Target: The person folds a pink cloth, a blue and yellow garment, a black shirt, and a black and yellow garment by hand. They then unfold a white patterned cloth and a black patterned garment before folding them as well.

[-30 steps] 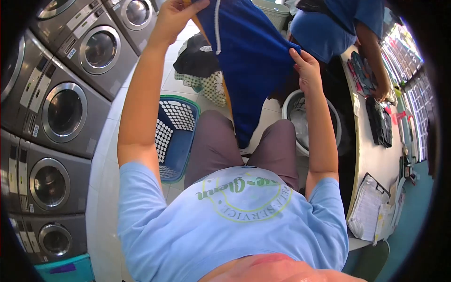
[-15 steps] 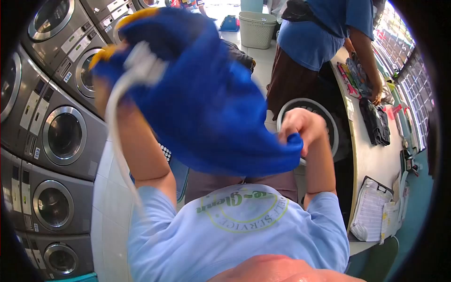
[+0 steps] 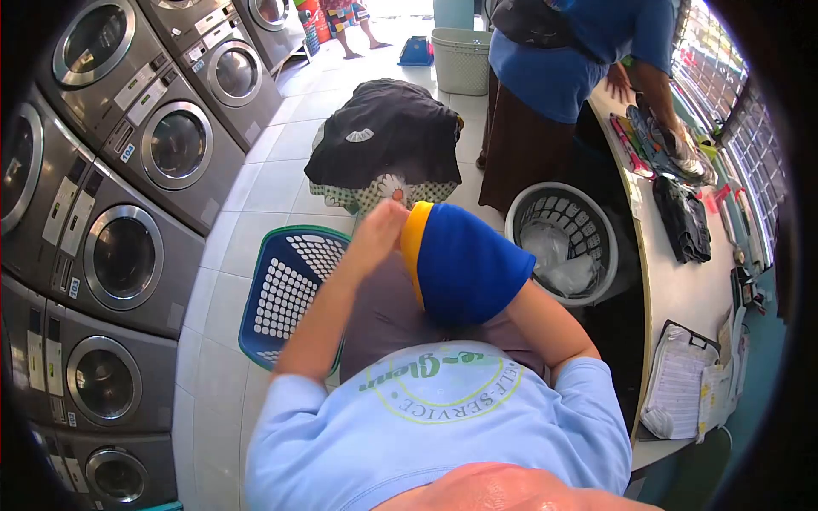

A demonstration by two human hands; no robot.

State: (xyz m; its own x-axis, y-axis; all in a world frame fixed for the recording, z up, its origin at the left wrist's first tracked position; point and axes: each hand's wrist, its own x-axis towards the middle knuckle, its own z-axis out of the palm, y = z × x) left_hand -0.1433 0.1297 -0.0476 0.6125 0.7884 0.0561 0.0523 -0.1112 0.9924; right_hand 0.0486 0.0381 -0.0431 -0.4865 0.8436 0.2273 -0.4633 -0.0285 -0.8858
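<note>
In front of my lap is a blue garment with a yellow band along its left edge, bunched up small. My left hand is closed at that yellow band, its fingers pinched together. My right forearm reaches into or behind the blue cloth, and the cloth hides my right hand and its fingers. A blue plastic laundry basket with a green rim sits on the floor by my left arm. Beyond my hands lies a heap of laundry with a black garment on top and patterned cloth below.
A grey basket holding clear plastic bags stands at right. Beside it runs a counter with folded clothes and a clipboard. A person in blue leans over the counter. Stacked washing machines line the left.
The blue garment has come down and bunched up, uncovering the laundry heap and basket. My left hand moved right to its yellow edge. My right hand went out of sight at the cloth.
</note>
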